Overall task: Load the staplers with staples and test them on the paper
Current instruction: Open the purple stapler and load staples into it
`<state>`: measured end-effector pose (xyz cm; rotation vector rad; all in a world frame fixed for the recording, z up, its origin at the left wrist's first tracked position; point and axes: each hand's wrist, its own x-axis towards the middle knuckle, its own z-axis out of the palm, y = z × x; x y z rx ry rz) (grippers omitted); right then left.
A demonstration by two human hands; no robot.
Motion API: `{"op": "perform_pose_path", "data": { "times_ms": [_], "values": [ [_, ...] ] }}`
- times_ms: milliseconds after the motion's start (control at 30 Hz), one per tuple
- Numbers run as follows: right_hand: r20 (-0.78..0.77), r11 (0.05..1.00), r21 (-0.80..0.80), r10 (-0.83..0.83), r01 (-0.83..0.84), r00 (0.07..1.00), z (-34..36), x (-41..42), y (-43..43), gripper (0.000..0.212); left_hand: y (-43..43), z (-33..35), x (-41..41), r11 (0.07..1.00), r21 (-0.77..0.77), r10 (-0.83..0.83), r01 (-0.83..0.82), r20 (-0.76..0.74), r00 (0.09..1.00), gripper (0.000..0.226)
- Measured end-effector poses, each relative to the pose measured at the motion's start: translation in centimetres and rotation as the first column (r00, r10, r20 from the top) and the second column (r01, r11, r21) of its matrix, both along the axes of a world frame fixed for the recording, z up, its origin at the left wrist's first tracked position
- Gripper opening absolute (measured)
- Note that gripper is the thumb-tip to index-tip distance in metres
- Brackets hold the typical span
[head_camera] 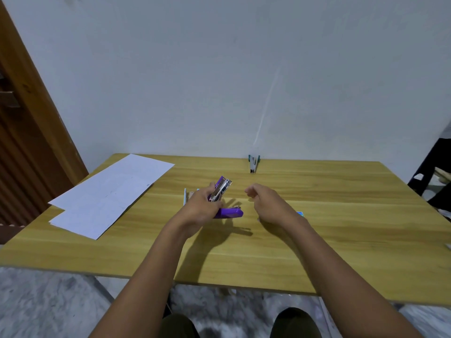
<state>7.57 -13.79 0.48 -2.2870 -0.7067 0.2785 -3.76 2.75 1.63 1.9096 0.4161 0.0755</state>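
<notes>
My left hand (199,206) grips a purple stapler (230,212) above the middle of the wooden table (341,228). The stapler is swung wide apart: its metal staple channel points up and away, its purple base lies toward me. My right hand (264,203) hovers just right of it, fingers loosely curled; I cannot see whether it pinches anything. A second stapler, teal and silver (253,164), stands at the table's far edge by the wall. A small staple box (188,196) peeks out behind my left hand. White paper sheets (109,193) lie on the left.
A small light-blue object (300,213) shows behind my right wrist. A brown wooden door (29,132) stands at the left. Dark furniture (436,167) sits past the table's right edge. My knees show under the near edge, above a marbled floor.
</notes>
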Motion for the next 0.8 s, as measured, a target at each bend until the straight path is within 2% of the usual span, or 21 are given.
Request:
{"op": "perform_pose_path", "data": {
  "times_ms": [67,133,200,300,333,433,567,800],
  "values": [
    [0.004,0.992,-0.105,0.076,-0.076,0.997,0.0,0.2,-0.3,0.047,0.0,-0.8,0.2,0.998,-0.060,0.000,0.000,-0.002,1.000,0.051],
    [-0.001,0.975,-0.167,0.148,-0.146,0.989,0.2,0.3,-0.7,0.043,-0.3,-1.0,0.2,0.993,-0.120,0.006,-0.006,-0.001,1.000,0.056],
    [0.004,0.978,-0.130,0.168,-0.166,0.986,0.8,0.8,-1.4,0.036,-0.7,-0.9,0.1,0.984,-0.176,-0.005,0.007,0.012,1.000,0.051],
    [0.039,0.998,0.033,0.056,-0.057,0.998,2.6,1.9,-3.5,0.026,-1.2,-0.9,0.2,0.965,-0.263,0.000,0.007,0.028,1.000,0.039],
    [0.064,0.999,0.041,0.032,-0.035,0.997,3.2,2.2,-4.3,0.022,-1.3,-1.0,0.2,0.961,-0.278,0.000,0.009,0.031,1.000,0.038],
    [0.089,0.990,-0.117,0.091,-0.080,0.992,4.4,2.3,-6.2,0.012,-1.5,-1.4,0.6,0.949,-0.315,0.029,-0.016,0.036,0.999,0.054],
    [0.067,0.911,-0.394,0.160,-0.121,0.985,3.8,1.8,-6.7,0.009,-2.4,-1.6,0.8,0.927,-0.375,0.026,-0.006,0.049,0.998,0.065],
    [0.138,0.894,-0.444,0.135,-0.061,0.981,2.1,1.2,-6.4,0.010,-3.5,-1.6,0.3,0.903,-0.428,0.005,0.032,0.085,0.996,0.067]
  ]
}}
